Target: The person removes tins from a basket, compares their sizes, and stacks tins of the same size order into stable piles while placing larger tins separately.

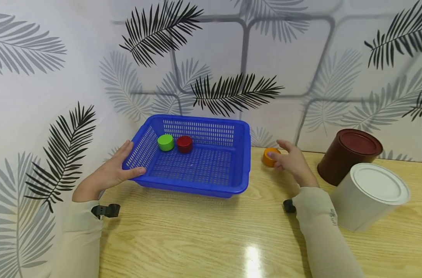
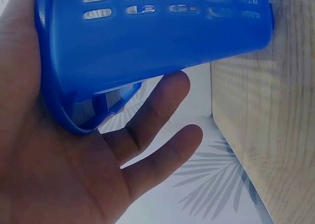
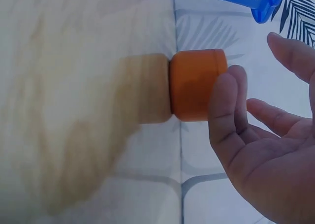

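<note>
Pale yellowish wood grain across a glossy tabletop (image 1: 183, 239), with a bright glare streak (image 1: 252, 260) well forward of the back edge. Directly on the surface, toward the back-left corner: a perforated blue plastic basket (image 1: 197, 189). To its right, close to the back edge: a small upright orange cylinder (image 3: 197, 86). Farther right: a lidded dark-brown canister (image 1: 343, 160), then a lidded white canister (image 1: 365, 200) farther from that edge.

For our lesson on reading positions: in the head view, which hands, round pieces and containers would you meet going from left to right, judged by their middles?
Left hand, green round piece, red round piece, orange round piece, right hand, brown container, white container.
</note>
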Available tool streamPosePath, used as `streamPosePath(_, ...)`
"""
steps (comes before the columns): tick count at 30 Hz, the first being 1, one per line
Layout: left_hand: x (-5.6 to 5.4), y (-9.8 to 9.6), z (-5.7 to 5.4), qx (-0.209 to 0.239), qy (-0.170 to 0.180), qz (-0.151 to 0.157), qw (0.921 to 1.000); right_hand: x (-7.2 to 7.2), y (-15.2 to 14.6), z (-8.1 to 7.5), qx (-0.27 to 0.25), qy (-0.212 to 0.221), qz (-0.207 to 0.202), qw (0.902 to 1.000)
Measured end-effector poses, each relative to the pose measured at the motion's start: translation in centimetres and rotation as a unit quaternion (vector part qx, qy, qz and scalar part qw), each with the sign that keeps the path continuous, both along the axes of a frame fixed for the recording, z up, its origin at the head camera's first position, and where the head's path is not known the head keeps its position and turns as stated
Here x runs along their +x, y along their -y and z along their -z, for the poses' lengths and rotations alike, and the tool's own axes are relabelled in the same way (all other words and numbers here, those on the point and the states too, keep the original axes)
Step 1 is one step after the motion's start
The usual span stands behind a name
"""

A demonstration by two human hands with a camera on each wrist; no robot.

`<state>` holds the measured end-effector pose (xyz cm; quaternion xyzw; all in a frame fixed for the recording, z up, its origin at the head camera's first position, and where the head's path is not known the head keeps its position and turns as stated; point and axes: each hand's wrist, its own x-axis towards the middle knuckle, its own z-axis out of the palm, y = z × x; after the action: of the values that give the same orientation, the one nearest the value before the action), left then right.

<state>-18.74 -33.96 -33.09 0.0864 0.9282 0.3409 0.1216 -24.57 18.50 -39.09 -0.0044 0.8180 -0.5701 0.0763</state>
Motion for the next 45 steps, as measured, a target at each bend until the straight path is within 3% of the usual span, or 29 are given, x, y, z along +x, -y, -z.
streamPosePath(8, 0.0, 0.0, 0.0, 0.003, -0.001, 0.0, 1.0, 0.2, 0.6, -1.4, -0.023, -0.034, 0.015, 0.9991)
streamPosePath(17, 0.1, 0.2, 0.2, 0.011, -0.001, -0.004, 0.9999, 0.3, 2.7, -2.8, -0.057, -0.109, 0.034, 0.9919)
streamPosePath(24, 0.0, 0.2, 0.5, 0.007, -0.004, -0.004, 1.0, 0.4, 4.6, -5.0, -0.062, -0.163, 0.041, 0.9838)
streamPosePath(30, 0.1, 0.2, 0.6, 0.008, -0.008, -0.003, 0.9999, -0.1, 7.0, -8.2, -0.054, -0.196, 0.024, 0.9788)
streamPosePath(37, -0.1, 0.1, 0.5, 0.001, -0.013, 0.001, 0.9999, -0.8, 10.4, -11.0, -0.039, -0.237, -0.028, 0.9704)
streamPosePath(41, -0.1, 0.1, 0.4, 0.001, -0.016, 0.001, 0.9999, -1.4, 12.4, -12.1, -0.037, -0.24, -0.042, 0.9691)
streamPosePath(45, -0.1, 0.1, 0.3, 0.002, -0.02, 0.003, 0.9998, -2.2, 14.2, -11.9, -0.034, -0.226, -0.057, 0.9719)
